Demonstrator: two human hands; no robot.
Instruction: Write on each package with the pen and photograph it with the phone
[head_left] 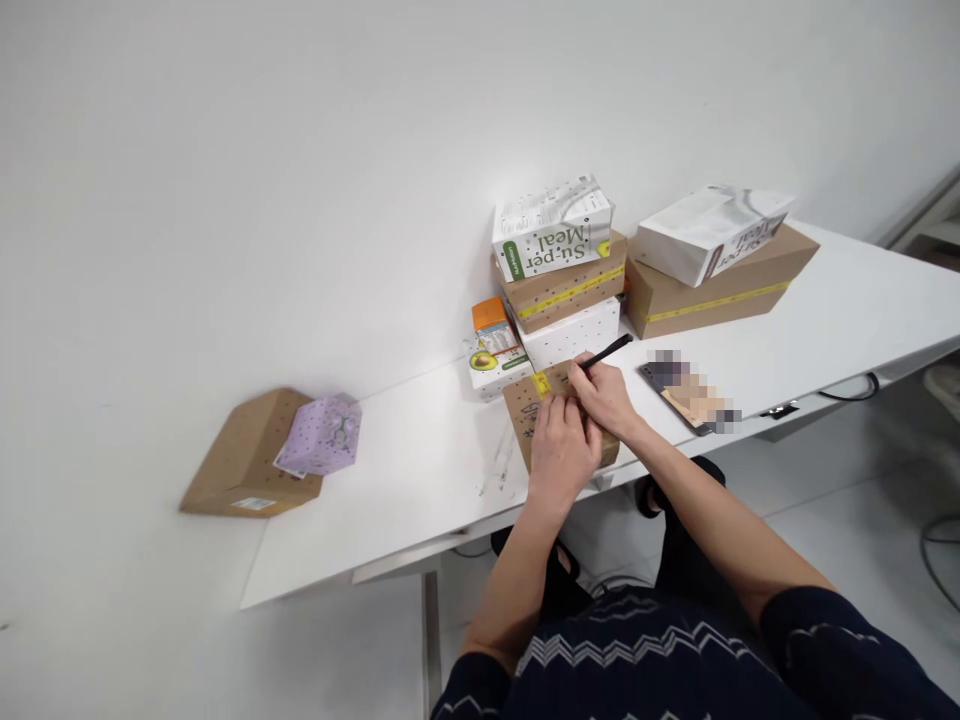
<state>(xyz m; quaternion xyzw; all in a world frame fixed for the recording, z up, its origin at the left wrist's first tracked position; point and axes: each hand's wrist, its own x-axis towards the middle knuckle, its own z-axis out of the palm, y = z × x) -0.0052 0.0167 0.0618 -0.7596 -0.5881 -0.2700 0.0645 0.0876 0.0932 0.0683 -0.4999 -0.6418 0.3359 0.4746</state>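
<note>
A small brown cardboard box (525, 415) with yellow tape lies near the front edge of the white table (420, 470). My left hand (561, 450) rests flat on top of it, fingers apart, pressing it down. My right hand (604, 395) grips a black pen (609, 351), its tip down on the box top just beyond my left fingers.
Behind the box stand a stack of a Su-per Meal carton (551, 227), a taped brown box (566, 285) and a white dotted box (574, 335), plus an avocado carton (495, 350). Right: a white bag (709, 232) on a brown box (720, 285), a phone (686, 395). Left floor: brown box (244, 455), purple packet (321, 435).
</note>
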